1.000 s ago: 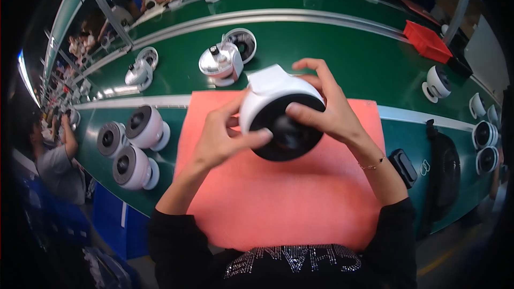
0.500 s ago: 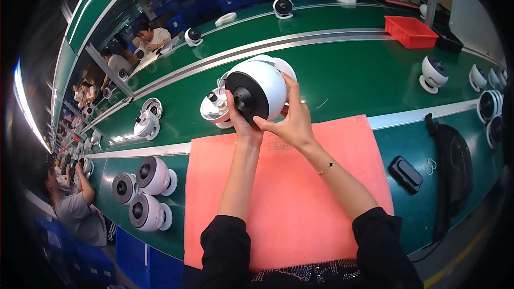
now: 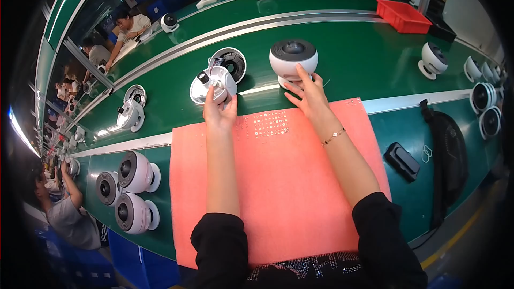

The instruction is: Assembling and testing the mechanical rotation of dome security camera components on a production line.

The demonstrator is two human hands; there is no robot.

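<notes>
A ball-shaped white device (image 3: 293, 67) with a dark ringed face, like a small fan, stands face up on its base on the green bench. My right hand (image 3: 311, 95) is at its near side, index finger against the white shell, other fingers spread. To the left lies an opened device, its white shell half (image 3: 224, 81) carrying a small black cylinder and its dark-lined round half (image 3: 233, 62) behind, with wires between. My left hand (image 3: 218, 113) has thumb and fingers on the near edge of the white half.
A pink mat (image 3: 278, 192) lies before me, with small shiny studs near its far edge. Several finished devices (image 3: 134, 171) stand at left, another opened one (image 3: 131, 112) beyond. At right are a black case (image 3: 402, 161), a black bag (image 3: 451, 155) and a red bin (image 3: 404, 16).
Both hands held the ball-shaped device over the mat's far edge; it now stands on the bench farther right. My left hand has left it and moved to the opened device. The view has shifted slightly.
</notes>
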